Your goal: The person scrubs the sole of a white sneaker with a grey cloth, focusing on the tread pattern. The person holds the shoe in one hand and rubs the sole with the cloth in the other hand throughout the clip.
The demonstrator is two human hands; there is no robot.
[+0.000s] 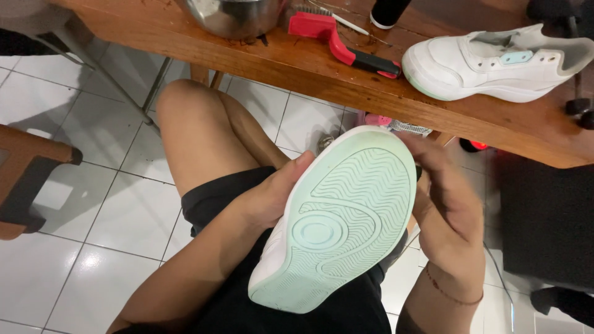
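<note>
Left hand [272, 195]: my grip is wrapped round the side of the white sneaker [340, 216], thumb lying along the sole's edge.
Right hand [445, 198]: my grip clasps the same sneaker from the other side, fingers curled behind it (fingertips hidden).
White sneaker: held over my lap, clear of the tabletop, mint-green sole turned up toward me, toe pointing at the tabletop's near edge.
Second sneaker [495, 62]: white with mint trim, lying on its side at the right end of the tabletop [260, 55], near that edge.
Red brush [337, 40]: flat on the tabletop, left of the second sneaker, its black handle end almost touching the toe.
Metal bowl [232, 15]: at the far edge of the tabletop; I cannot tell what is in it (inside out of view).
</note>
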